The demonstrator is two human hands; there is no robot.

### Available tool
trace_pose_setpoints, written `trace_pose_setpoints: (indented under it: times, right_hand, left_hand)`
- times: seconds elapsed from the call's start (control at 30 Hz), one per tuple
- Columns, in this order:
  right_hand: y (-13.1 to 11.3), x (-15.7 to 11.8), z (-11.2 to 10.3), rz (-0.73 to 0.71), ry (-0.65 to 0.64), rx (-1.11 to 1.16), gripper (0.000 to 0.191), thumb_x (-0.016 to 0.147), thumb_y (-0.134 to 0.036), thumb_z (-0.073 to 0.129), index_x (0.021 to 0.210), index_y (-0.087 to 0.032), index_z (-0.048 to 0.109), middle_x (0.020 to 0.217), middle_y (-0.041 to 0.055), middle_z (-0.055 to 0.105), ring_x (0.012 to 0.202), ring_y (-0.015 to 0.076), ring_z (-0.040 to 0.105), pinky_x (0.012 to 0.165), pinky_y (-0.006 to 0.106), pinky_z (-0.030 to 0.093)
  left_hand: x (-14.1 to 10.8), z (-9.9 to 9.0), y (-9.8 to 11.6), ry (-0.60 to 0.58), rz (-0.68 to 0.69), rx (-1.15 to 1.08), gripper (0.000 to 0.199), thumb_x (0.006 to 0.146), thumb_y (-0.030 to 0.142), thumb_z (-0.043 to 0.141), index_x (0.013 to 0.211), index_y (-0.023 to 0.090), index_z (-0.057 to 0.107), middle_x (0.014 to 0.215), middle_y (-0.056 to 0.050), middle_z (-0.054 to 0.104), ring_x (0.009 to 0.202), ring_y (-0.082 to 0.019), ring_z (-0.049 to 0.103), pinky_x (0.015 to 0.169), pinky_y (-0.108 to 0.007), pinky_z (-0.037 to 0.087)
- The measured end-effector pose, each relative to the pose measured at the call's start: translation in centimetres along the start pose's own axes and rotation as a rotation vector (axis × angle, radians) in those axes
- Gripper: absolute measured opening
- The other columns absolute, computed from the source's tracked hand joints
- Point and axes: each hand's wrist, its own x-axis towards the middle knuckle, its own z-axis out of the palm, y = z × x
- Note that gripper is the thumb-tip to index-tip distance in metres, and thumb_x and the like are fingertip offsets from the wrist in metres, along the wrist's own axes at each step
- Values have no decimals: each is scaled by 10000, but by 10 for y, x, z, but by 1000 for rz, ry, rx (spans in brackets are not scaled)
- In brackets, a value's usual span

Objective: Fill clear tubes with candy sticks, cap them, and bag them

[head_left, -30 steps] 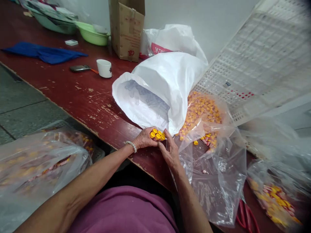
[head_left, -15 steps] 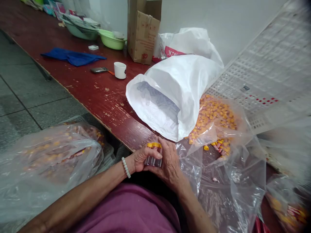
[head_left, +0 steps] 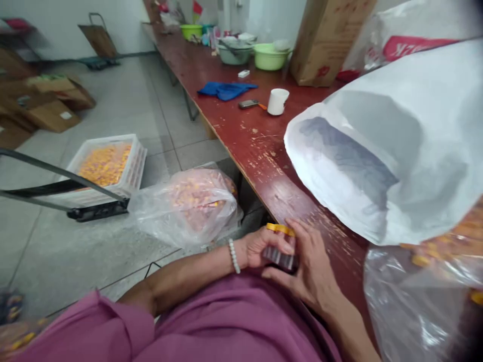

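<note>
Close to my body, at the table's edge, my left hand grips a small bundle of clear tubes with yellow caps. A pale beaded bracelet circles that wrist. My right hand cups the bundle from the other side, fingers at the caps and thumb below. Part of the bundle is hidden behind the fingers. To the right of my hands lies a large white sack, its mouth turned toward me. Past it, more yellow-capped pieces are heaped on a clear plastic sheet.
On the red table are a white cup, a phone-like device, a blue cloth, green basins and a cardboard box. A filled plastic bag, a white crate and a cart handle occupy the floor.
My view has swung left, bringing the floor, crate and cart into sight. Both hands stay on the tubes, which now look darker and tipped.
</note>
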Motion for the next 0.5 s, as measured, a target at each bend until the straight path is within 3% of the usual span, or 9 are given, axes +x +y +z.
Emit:
trace_pose_setpoints:
  times: [0.07, 0.13, 0.2, 0.27, 0.37, 0.5]
  right_hand:
    - [-8, 2, 10, 11, -40, 60, 1017, 641, -648, 670, 1411, -156, 223, 1422, 203, 325, 1276, 361, 357, 996, 542, 371]
    - [-10, 1, 14, 73, -50, 78, 896, 727, -560, 647, 1424, -197, 217, 1480, 168, 243, 1337, 337, 290, 1037, 536, 348]
    - [-6, -2, 13, 149, -41, 102, 685, 810, -442, 600, 1389, -242, 293, 1475, 125, 265, 1338, 294, 310, 1036, 498, 381]
    - [-1, -8, 12, 200, -30, 140, 558, 845, -369, 567, 1348, -260, 351, 1456, 107, 294, 1321, 266, 348, 1016, 463, 424]
    - [3, -16, 13, 220, -41, 173, 518, 852, -325, 558, 1329, -257, 370, 1433, 106, 319, 1301, 258, 381, 1010, 454, 444]
    - [1, -21, 17, 219, -73, 177, 495, 856, -294, 550, 1321, -260, 382, 1424, 106, 334, 1278, 265, 413, 1010, 472, 448]
  left_hand:
    - [-32, -25, 12, 57, 131, 114, 348, 484, 82, 678, 827, 132, 641, 768, -27, 663, 671, -143, 616, 670, -284, 500]
    - [-65, -59, 28, 210, 241, 317, 460, 490, 98, 713, 939, 146, 624, 871, -50, 673, 789, -187, 630, 717, -326, 513]
    - [-92, -97, 48, 464, 299, 594, 504, 494, 99, 723, 980, 143, 595, 836, -38, 666, 730, -160, 613, 642, -267, 492]
    - [-107, -133, 70, 743, 273, 865, 532, 507, 115, 699, 1022, 152, 571, 814, -14, 654, 692, -148, 601, 605, -246, 476]
    - [-107, -167, 103, 988, 250, 1281, 548, 522, 144, 676, 1055, 167, 549, 905, -24, 654, 791, -181, 613, 649, -259, 487]
    - [-82, -179, 137, 1070, 204, 1467, 458, 503, 182, 708, 932, 173, 547, 806, -26, 644, 756, -205, 594, 613, -267, 462]
